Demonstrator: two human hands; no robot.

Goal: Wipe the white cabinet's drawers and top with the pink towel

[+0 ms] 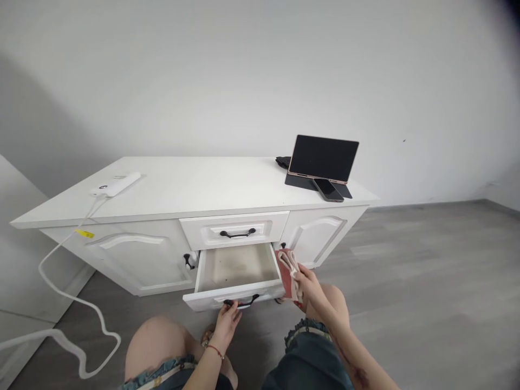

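1. A folded red and beige cloth [287, 277] hangs at the right side of the open drawer [244, 266], just outside it. Its layers are gathered together, which seems to make it easy to carry in one hand.

2. The right hand [306, 283] grasps that cloth by its outer edge, thumb uppermost. Held from this side, the cloth leaves the drawer's mouth uncovered.

3. The left hand [228, 323], with a red cord at the wrist, reaches up to the drawer's front, its fingers touching the left part of a black handle [248, 301]. It probably steadies the drawer; whether the fingers close fully round the handle, I cannot tell.

4. The person's bare knees are spread below the drawer, to its left and right, apparently leaving room for it to slide out.

5. Directly above the open drawer is a shut upper drawer [195, 233], and over that the white worktop [203, 187].

6. On the worktop, up and right of the drawer, a tablet [325, 156] leans on its dark folding cover, likely to keep the screen raised. A phone [329, 190] rests against its lower edge.

7. Up and left of the drawer lies a white device [117, 184], its white cable [91, 303] drooping to the floor side, well away from the drawer.
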